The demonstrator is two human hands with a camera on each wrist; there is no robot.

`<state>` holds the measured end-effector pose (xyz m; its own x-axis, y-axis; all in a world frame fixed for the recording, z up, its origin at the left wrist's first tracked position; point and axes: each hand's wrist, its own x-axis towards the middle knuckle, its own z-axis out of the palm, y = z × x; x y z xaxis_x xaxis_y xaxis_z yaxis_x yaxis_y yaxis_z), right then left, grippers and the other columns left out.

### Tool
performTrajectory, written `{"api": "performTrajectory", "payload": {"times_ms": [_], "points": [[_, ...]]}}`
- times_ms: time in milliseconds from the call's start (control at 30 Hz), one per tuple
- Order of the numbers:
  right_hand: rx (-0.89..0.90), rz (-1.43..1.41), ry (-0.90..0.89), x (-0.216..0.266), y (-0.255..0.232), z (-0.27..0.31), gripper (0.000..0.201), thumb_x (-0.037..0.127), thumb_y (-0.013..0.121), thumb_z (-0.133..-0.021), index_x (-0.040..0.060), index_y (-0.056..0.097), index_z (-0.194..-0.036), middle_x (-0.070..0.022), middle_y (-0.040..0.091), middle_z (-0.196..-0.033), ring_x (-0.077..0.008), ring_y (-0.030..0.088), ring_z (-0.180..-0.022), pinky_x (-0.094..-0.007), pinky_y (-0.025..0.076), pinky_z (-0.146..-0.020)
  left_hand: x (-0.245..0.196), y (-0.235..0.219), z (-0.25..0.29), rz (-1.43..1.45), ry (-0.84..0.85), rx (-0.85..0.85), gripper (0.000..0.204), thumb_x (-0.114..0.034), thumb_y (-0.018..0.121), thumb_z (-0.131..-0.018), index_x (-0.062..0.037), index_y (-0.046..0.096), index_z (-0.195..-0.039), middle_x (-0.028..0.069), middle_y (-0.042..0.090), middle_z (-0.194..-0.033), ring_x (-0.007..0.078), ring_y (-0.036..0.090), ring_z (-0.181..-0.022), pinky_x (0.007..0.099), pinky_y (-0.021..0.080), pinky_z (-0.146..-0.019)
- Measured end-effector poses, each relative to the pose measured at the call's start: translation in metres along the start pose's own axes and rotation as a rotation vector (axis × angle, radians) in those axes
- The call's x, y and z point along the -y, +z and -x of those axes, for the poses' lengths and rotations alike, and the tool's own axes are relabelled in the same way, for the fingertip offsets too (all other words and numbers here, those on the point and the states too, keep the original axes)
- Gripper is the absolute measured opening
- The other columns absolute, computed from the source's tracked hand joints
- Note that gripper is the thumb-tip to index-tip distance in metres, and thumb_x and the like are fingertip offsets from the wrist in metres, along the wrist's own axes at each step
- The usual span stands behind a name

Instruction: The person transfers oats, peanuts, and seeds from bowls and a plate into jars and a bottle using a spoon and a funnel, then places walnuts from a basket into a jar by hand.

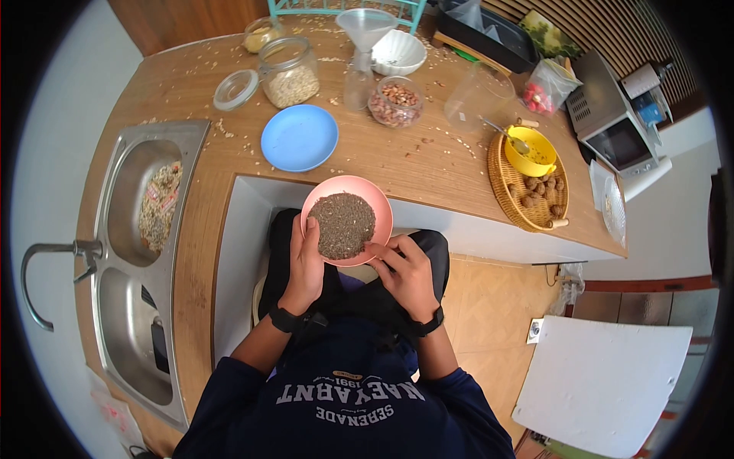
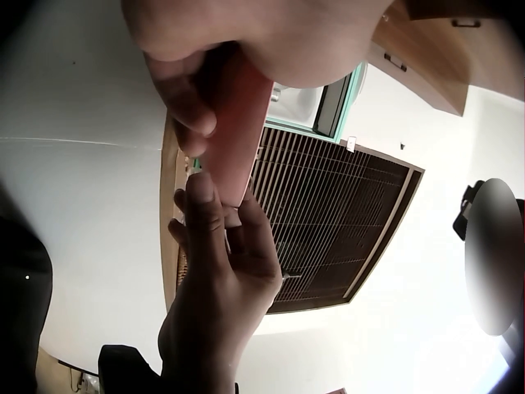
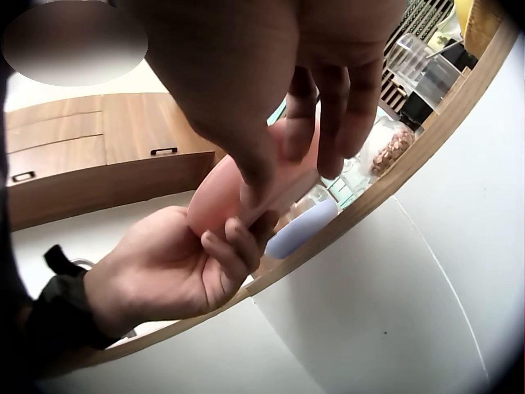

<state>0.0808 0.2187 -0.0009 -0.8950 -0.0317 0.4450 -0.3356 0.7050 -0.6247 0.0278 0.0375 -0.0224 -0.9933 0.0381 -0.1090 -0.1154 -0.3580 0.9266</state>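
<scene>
A round pink plate (image 1: pixel 384 216) is held over the lap, just in front of the counter edge. Fine dark brown, seed-like grains (image 1: pixel 342 224) cover its middle. My left hand (image 1: pixel 306 264) grips the left rim, with the thumb on top over the edge and the fingers beneath. At the lower right rim, my right hand (image 1: pixel 407 274) pinches the edge, its fingertips close to the grains. The right wrist view shows the outer wall of the plate (image 3: pixel 215 197) between both hands, with the left hand (image 3: pixel 164 271) supporting it from below.
On the counter (image 1: pixel 413 168) are a blue plate (image 1: pixel 300 138), an oat jar (image 1: pixel 290 80), a jar of nuts (image 1: pixel 395 103), a funnel (image 1: pixel 367 29) and a white bowl (image 1: pixel 399 52). Right, a wicker tray (image 1: pixel 501 180) holds walnuts and a yellow bowl (image 1: pixel 531 158). A sink (image 1: pixel 138 321) lies left.
</scene>
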Motion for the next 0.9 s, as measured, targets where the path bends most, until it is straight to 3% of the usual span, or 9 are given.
{"api": "performTrajectory", "payload": {"times_ms": [100, 200, 267, 400, 533, 600, 633, 700, 900], "points": [[0.067, -0.086, -0.008, -0.005, -0.014, -0.013, 0.040, 0.021, 0.085, -0.071, 0.0065, 0.072, -0.107, -0.0080, 0.065, -0.088, -0.0280, 0.063, -0.076, -0.0366, 0.051, -0.069, -0.010, -0.008, 0.005, -0.068, 0.008, -0.039, 0.033, -0.032, 0.039, -0.110, -0.0020, 0.049, -0.121, 0.0063, 0.056, -0.110, 0.0114, 0.052, -0.104, 0.0299, 0.043, -0.096], [-0.037, -0.077, -0.003, -0.021, -0.051, -0.050, 0.042, 0.020, 0.085, -0.073, 0.0032, 0.070, -0.108, -0.0118, 0.066, -0.093, -0.0330, 0.063, -0.083, -0.0397, 0.051, -0.074, -0.014, -0.023, 0.009, -0.142, -0.016, -0.045, 0.033, -0.030, 0.039, -0.110, -0.0018, 0.050, -0.122, 0.0065, 0.057, -0.110, 0.0112, 0.053, -0.102, 0.0295, 0.044, -0.094], [-0.110, 0.162, 0.010, -0.027, -0.086, -0.088, 0.040, 0.017, 0.083, -0.077, 0.0036, 0.069, -0.112, -0.0141, 0.065, -0.097, -0.0346, 0.063, -0.090, -0.0406, 0.051, -0.080, 0.004, -0.042, 0.010, -0.215, 0.085, -0.103, 0.032, -0.028, 0.039, -0.110, -0.0015, 0.051, -0.123, 0.0071, 0.058, -0.110, 0.0121, 0.054, -0.103, 0.0295, 0.044, -0.094], [-0.229, 0.402, -0.121, -0.062, -0.130, -0.169, 0.044, 0.023, 0.079, -0.081, 0.0034, 0.065, -0.119, -0.0167, 0.065, -0.108, -0.0352, 0.061, -0.105, -0.0432, 0.049, -0.090, -0.008, -0.058, 0.021, -0.088, 0.016, -0.102, 0.032, -0.027, 0.040, -0.109, -0.0016, 0.051, -0.124, 0.0080, 0.058, -0.114, 0.0143, 0.055, -0.107, 0.0310, 0.043, -0.097], [-0.273, 0.600, -0.222, -0.120, -0.132, -0.225, 0.043, 0.024, 0.078, -0.081, 0.0048, 0.067, -0.118, -0.0173, 0.068, -0.109, -0.0347, 0.064, -0.104, -0.0444, 0.050, -0.091, -0.009, -0.073, 0.036, -0.068, -0.007, -0.154, 0.033, -0.028, 0.041, -0.108, -0.0015, 0.051, -0.125, 0.0084, 0.058, -0.118, 0.0148, 0.055, -0.110, 0.0310, 0.042, -0.099], [-0.034, 0.662, 0.076, -0.135, -0.126, -0.235, 0.031, 0.020, 0.075, -0.082, 0.0060, 0.071, -0.109, -0.0148, 0.074, -0.098, -0.0337, 0.069, -0.095, -0.0443, 0.051, -0.089, -0.014, -0.078, 0.044, -0.067, -0.004, -0.147, 0.033, -0.028, 0.041, -0.108, -0.0016, 0.050, -0.126, 0.0087, 0.058, -0.118, 0.0149, 0.055, -0.110, 0.0311, 0.042, -0.099], [-0.034, 0.658, 0.062, -0.144, -0.122, -0.236, 0.031, 0.020, 0.075, -0.082, 0.0060, 0.071, -0.109, -0.0148, 0.074, -0.098, -0.0337, 0.069, -0.095, -0.0443, 0.051, -0.089, -0.016, -0.080, 0.047, -0.064, -0.007, -0.138, 0.033, -0.027, 0.040, -0.108, -0.0016, 0.050, -0.126, 0.0089, 0.058, -0.118, 0.0150, 0.055, -0.111, 0.0313, 0.042, -0.100], [-0.042, 0.622, 0.088, -0.154, -0.112, -0.240, 0.017, 0.014, 0.071, -0.082, 0.0062, 0.074, -0.097, -0.0106, 0.075, -0.082, -0.0317, 0.072, -0.081, -0.0428, 0.054, -0.082, -0.015, -0.083, 0.052, -0.040, -0.012, -0.175, 0.033, -0.027, 0.040, -0.108, -0.0017, 0.050, -0.126, 0.0090, 0.058, -0.118, 0.0151, 0.055, -0.111, 0.0315, 0.042, -0.100], [-0.008, 0.466, -0.047, -0.114, -0.098, -0.224, 0.009, 0.007, 0.069, -0.082, 0.0041, 0.072, -0.090, -0.0118, 0.074, -0.080, -0.0296, 0.072, -0.075, -0.0398, 0.056, -0.072, -0.014, -0.093, 0.057, -0.087, -0.036, -0.199, 0.032, -0.028, 0.040, -0.108, -0.0021, 0.050, -0.124, 0.0090, 0.058, -0.116, 0.0150, 0.054, -0.110, 0.0316, 0.042, -0.100]]}}
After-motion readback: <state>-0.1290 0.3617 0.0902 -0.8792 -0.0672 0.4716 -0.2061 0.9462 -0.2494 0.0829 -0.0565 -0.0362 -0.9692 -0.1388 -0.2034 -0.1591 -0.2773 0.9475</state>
